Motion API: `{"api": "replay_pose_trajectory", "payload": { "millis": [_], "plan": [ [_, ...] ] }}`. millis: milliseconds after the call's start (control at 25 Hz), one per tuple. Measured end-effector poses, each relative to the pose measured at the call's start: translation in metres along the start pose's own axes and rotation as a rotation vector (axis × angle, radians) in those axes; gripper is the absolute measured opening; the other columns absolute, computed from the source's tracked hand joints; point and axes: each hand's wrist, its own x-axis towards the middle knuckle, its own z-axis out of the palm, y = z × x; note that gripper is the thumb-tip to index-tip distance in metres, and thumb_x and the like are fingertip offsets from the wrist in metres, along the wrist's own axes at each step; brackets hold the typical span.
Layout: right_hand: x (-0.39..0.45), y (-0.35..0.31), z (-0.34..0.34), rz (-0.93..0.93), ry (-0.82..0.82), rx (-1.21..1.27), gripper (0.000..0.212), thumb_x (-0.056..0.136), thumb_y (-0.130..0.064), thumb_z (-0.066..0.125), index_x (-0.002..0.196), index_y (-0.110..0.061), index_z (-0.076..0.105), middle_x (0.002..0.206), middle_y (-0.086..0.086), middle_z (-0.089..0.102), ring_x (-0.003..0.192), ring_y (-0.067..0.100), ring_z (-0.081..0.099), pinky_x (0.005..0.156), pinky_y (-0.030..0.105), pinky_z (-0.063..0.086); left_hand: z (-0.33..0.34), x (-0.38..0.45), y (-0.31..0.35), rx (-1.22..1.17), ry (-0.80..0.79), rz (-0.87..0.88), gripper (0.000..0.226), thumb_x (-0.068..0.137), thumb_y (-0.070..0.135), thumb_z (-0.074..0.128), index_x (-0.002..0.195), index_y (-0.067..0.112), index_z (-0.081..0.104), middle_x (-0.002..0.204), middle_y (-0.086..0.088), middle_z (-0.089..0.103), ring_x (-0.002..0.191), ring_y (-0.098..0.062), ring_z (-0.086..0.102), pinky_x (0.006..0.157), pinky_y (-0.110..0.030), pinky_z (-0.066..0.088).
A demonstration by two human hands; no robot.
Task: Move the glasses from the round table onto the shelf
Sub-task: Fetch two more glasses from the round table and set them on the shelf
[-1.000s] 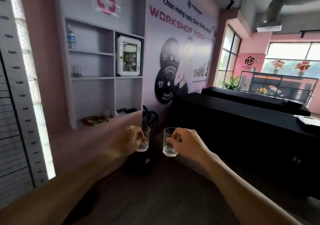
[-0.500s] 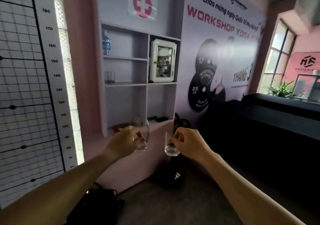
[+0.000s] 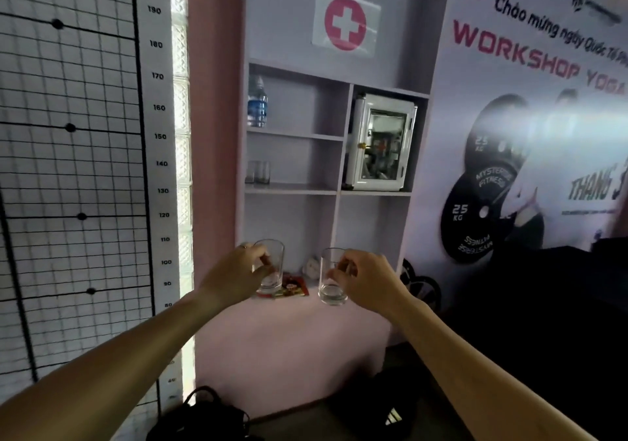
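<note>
Both arms reach fwd toward the shelf unit point(image 3: 331, 189), a pale recessed set of cubbies. Left hand point(image 3: 234, 275) has fingers curled round a clear glass point(image 3: 272, 265), pinching it at mid-height; right hand point(image 3: 368, 279) pinches a 2nd glass point(image 3: 331, 277) the same way. Both glasses upright, held in the air in front of the unit's bottom ledge, apart from each other w/ a gap between.

Open room: the unit's middle-left cubby holds stored glasses point(image 3: 258, 172) at its far left, rest of that board bare out to the divider. Cubby below it looks free. Top-left cubby has a water bottle point(image 3: 257, 105) at its left wall. Right of the divider, a white first-aid cabinet point(image 3: 380, 143) fills most of its cubby. On the bottom ledge, a small red packet point(image 3: 292, 286) lies just behind and between the held glasses. Below the unit, dark bags point(image 3: 207, 417) on the floor.

Vs. half a sec ago: the unit sits closer and more central in view, the banner wall is pushed further right, and hands are now level w/ the bottom ledge. Grip on both glasses unchanged.
</note>
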Motion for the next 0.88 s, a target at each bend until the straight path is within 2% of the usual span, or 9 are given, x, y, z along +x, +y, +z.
{"api": "replay_pose_trajectory", "payload": {
  "millis": [80, 160, 320, 520, 640, 760, 880],
  "plan": [
    [0.021, 0.012, 0.000, -0.041, -0.001, 0.002, 0.018, 0.089, -0.032, 0.067, 0.084, -0.015, 0.067, 0.084, 0.004, 0.071, 0.076, 0.022, 0.065, 0.076, 0.046, 0.057, 0.003, 0.016, -0.001, -0.002, 0.022, -0.022, 0.015, 0.088, 0.033, 0.067, 0.087, 0.017, 0.067, 0.096, -0.004, 0.066, 0.088, -0.023, 0.062, 0.072, -0.033, 0.045],
    [0.040, 0.023, 0.002, -0.054, -0.005, 0.019, 0.019, 0.090, -0.031, 0.067, 0.087, -0.012, 0.068, 0.086, 0.006, 0.071, 0.078, 0.023, 0.066, 0.078, 0.046, 0.057, 0.009, 0.028, -0.004, 0.009, 0.019, -0.029, 0.014, 0.087, 0.033, 0.067, 0.085, 0.019, 0.066, 0.095, -0.002, 0.066, 0.086, -0.022, 0.061, 0.068, -0.030, 0.040],
    [0.095, 0.052, 0.017, -0.097, -0.019, 0.041, 0.020, 0.089, -0.035, 0.068, 0.084, -0.015, 0.068, 0.087, 0.004, 0.072, 0.081, 0.021, 0.066, 0.077, 0.042, 0.057, 0.031, 0.069, -0.019, 0.020, 0.037, -0.054, 0.014, 0.089, 0.032, 0.067, 0.083, 0.019, 0.064, 0.094, -0.001, 0.065, 0.085, -0.021, 0.059, 0.065, -0.028, 0.036],
    [0.155, 0.076, 0.041, -0.126, -0.032, 0.065, 0.022, 0.089, -0.038, 0.068, 0.087, -0.016, 0.069, 0.089, 0.003, 0.073, 0.082, 0.021, 0.066, 0.074, 0.037, 0.057, 0.053, 0.120, -0.047, 0.022, 0.012, -0.092, 0.011, 0.092, 0.033, 0.063, 0.082, 0.029, 0.060, 0.097, 0.002, 0.062, 0.084, -0.017, 0.058, 0.062, -0.024, 0.037],
    [0.201, 0.086, 0.057, -0.150, -0.039, 0.067, 0.021, 0.088, -0.038, 0.070, 0.084, -0.017, 0.069, 0.084, 0.002, 0.072, 0.077, 0.020, 0.065, 0.070, 0.036, 0.056, 0.065, 0.158, -0.073, 0.020, 0.016, -0.080, 0.011, 0.092, 0.032, 0.064, 0.083, 0.029, 0.059, 0.099, 0.000, 0.064, 0.088, -0.018, 0.058, 0.067, -0.028, 0.040],
    [0.260, 0.089, 0.064, -0.159, -0.043, 0.062, 0.018, 0.087, -0.039, 0.070, 0.079, -0.023, 0.066, 0.081, -0.002, 0.068, 0.075, 0.016, 0.062, 0.064, 0.030, 0.052, 0.070, 0.207, -0.099, 0.031, 0.023, -0.041, 0.010, 0.092, 0.032, 0.064, 0.084, 0.028, 0.060, 0.097, 0.000, 0.065, 0.090, -0.020, 0.061, 0.076, -0.036, 0.050],
    [0.328, 0.088, 0.064, -0.156, 0.041, 0.050, 0.018, 0.085, -0.042, 0.069, 0.073, -0.030, 0.062, 0.079, -0.005, 0.065, 0.075, 0.017, 0.061, 0.064, 0.028, 0.047, 0.068, 0.264, -0.125, 0.039, 0.090, -0.006, 0.009, 0.091, 0.029, 0.067, 0.085, 0.024, 0.063, 0.094, 0.002, 0.066, 0.087, -0.020, 0.063, 0.079, -0.042, 0.053]
  ]
}}
